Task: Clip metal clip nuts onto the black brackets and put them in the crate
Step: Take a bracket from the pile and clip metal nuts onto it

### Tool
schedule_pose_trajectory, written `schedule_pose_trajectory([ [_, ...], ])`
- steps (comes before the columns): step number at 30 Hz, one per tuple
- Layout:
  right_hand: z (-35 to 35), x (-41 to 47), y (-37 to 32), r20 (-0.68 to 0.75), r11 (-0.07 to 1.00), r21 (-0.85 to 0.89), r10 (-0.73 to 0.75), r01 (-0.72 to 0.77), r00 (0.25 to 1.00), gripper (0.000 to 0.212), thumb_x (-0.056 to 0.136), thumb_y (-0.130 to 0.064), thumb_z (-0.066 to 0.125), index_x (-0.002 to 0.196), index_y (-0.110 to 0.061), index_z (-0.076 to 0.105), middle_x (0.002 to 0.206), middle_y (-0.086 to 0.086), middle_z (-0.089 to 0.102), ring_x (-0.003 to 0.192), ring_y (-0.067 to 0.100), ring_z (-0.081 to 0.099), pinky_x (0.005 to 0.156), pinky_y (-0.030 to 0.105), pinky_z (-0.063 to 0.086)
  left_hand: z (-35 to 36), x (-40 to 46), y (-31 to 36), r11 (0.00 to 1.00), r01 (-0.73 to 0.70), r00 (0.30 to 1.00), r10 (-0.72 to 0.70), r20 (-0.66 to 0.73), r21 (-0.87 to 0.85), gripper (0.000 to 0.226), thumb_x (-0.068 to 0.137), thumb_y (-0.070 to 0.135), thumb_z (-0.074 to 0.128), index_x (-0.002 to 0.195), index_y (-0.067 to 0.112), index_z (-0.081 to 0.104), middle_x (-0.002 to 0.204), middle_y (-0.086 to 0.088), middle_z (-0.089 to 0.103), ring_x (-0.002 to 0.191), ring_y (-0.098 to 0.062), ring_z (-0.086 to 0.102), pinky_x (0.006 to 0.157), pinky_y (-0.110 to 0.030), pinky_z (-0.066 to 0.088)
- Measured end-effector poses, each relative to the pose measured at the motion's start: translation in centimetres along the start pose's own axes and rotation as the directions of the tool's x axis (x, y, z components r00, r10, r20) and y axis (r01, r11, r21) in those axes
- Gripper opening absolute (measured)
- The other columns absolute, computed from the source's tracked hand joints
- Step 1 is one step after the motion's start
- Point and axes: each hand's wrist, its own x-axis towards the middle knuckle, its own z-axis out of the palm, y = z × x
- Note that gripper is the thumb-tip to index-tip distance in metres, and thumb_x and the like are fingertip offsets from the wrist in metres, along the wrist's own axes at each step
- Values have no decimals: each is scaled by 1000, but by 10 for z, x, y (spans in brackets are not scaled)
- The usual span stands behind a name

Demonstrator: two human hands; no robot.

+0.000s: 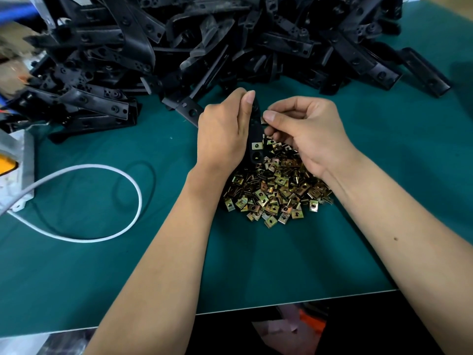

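While the left hand [222, 131] grips a black bracket [256, 134] upright over the nut pile [276, 190], its curled fingers hide most of the bracket's left edge. One nut [256, 145] already sits clipped low on the bracket. The right hand [304, 134] pinches what looks like another nut [263, 120] against the bracket's right edge, though thumb and finger cover nearly all of it. Behind, the bracket heap [204, 39] runs off the top of the frame. A white cable [128, 180] loops across the green mat [102, 278]. No crate shows.
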Motion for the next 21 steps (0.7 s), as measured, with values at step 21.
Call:
schedule_pose_trajectory([
  [21, -4, 4, -1, 9, 996, -83, -30, 31, 1000, 14, 84, 0, 82, 93, -3, 72, 75, 9, 75, 63, 16, 71, 57, 21, 53, 3, -1, 12, 999, 14, 1000, -13, -21, 45, 37, 110, 32, 41, 78, 14, 41, 57, 5, 37, 53, -28, 40, 57, -35, 27],
])
